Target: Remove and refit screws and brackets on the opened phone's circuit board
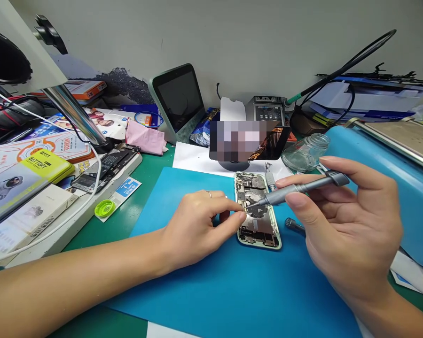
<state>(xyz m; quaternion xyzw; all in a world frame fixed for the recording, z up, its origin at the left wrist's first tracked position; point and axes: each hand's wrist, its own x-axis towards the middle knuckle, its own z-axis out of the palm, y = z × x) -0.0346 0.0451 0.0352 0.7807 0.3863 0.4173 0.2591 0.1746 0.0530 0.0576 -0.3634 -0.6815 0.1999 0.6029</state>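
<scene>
An opened smartphone (pixel 255 230) lies on a blue mat (pixel 211 291), its inner boards and metal parts exposed. My right hand (pixel 352 225) is closed around a grey precision screwdriver (pixel 289 191), the index finger at its cap end. The screwdriver slants down to the left, its tip at the phone's inner left side. My left hand (pixel 200 223) has thumb and index finger brought together at the phone's left edge, close to that tip. Whatever they pinch, if anything, is too small to make out. Another grey tool (pixel 270 179) is beside the phone's upper right; a dark-ended tool (pixel 294 226) lies partly behind my right hand.
Behind the mat stand a propped phone (pixel 275 143), a glass jar (pixel 308 152) and a smart display (pixel 179 98). Boxes (pixel 31 216), a second opened phone (pixel 107 169) and a green cap (pixel 105 208) sit left. A blue machine (pixel 380 188) borders the right.
</scene>
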